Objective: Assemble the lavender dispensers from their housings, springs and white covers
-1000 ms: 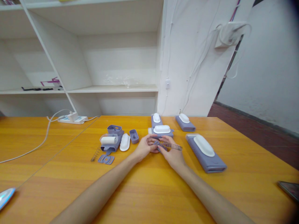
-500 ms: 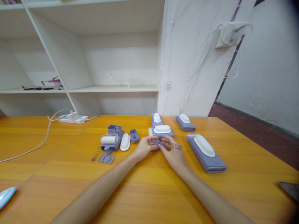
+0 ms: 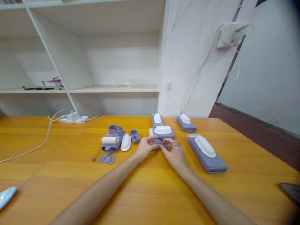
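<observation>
Both my hands meet at the middle of the orange table [image 3: 145, 187]. My left hand [image 3: 145, 147] pinches a small purple plastic part [image 3: 157, 142] between thumb and fingers. My right hand [image 3: 173, 154] is closed on a metal coil spring [image 3: 172, 144], whose free end sticks out to the right. The spring's left end touches the purple part. Just behind my hands lies a purple case with a white oval top [image 3: 162, 131].
Left of my hands lie a purple housing with a white roller [image 3: 109, 141], a white oval cap [image 3: 126, 142], a small purple tray [image 3: 135, 136], a flat purple piece [image 3: 107, 159] and another spring [image 3: 95, 154]. A large purple case [image 3: 207, 153] lies right. A power strip [image 3: 70, 119] sits far left.
The spring has tipped from slanting down to the right to nearly level, and my right hand has shifted slightly toward my left. My left hand has barely moved.
</observation>
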Demonstrator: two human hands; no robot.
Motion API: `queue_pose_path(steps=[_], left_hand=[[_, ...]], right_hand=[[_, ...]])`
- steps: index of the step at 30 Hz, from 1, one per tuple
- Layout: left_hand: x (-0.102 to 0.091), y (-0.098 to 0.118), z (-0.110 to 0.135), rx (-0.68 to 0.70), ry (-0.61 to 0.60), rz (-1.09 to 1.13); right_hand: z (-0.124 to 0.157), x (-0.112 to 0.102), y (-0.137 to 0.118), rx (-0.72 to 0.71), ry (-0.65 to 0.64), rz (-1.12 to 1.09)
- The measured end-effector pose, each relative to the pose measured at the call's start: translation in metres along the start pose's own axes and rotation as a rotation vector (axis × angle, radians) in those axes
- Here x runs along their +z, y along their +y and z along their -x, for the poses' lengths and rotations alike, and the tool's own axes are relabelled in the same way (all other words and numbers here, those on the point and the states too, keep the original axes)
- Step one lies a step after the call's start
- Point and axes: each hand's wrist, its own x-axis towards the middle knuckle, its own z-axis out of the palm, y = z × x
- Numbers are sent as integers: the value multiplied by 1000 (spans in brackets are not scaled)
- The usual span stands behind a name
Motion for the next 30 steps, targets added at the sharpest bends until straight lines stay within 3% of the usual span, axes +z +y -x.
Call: queue_pose_path(steps=[5,11,30], left_hand=[[0,-4,-3,9,19,-17],[-1,-7,-4,0,-8,-28],[-1,-3,-2,55,-115,-80]], right_hand=[[0,0,0,-31,-42,43],[0,-3,-4,49,-89,-21],[0,-5,-10,130,-86,-71]])
